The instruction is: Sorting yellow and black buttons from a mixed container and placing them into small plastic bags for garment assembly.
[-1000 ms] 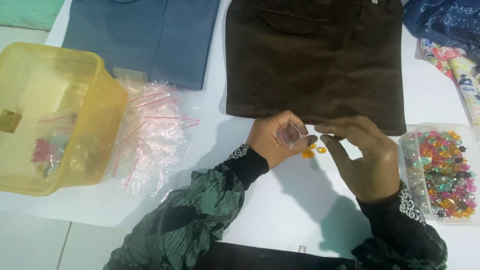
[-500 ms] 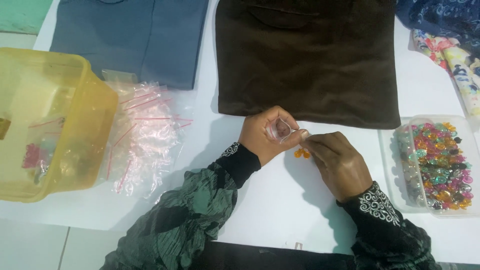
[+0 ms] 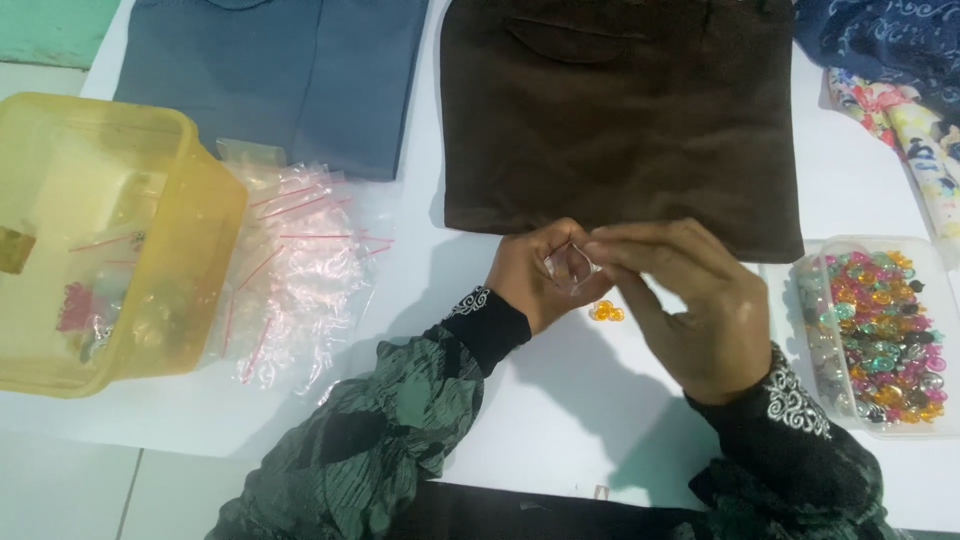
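Note:
My left hand (image 3: 532,278) and my right hand (image 3: 690,310) meet over the white table (image 3: 560,410), just below a folded brown cloth (image 3: 620,120). Between their fingertips they hold a small clear plastic bag (image 3: 568,264), its mouth pulled apart. A few orange beads (image 3: 605,312) lie on the table directly under the hands. Both sleeves are dark green with a black pattern and white trim at the cuffs.
A clear tray of several coloured beads (image 3: 885,335) sits at the right. A heap of small zip bags (image 3: 300,270) lies beside a yellow plastic tub (image 3: 205,230) on the left. Folded blue cloth (image 3: 280,75) and patterned fabrics (image 3: 910,100) lie at the back.
My right hand has lifted from the orange beads up to the little bag held by my left hand. The beads stay on the table.

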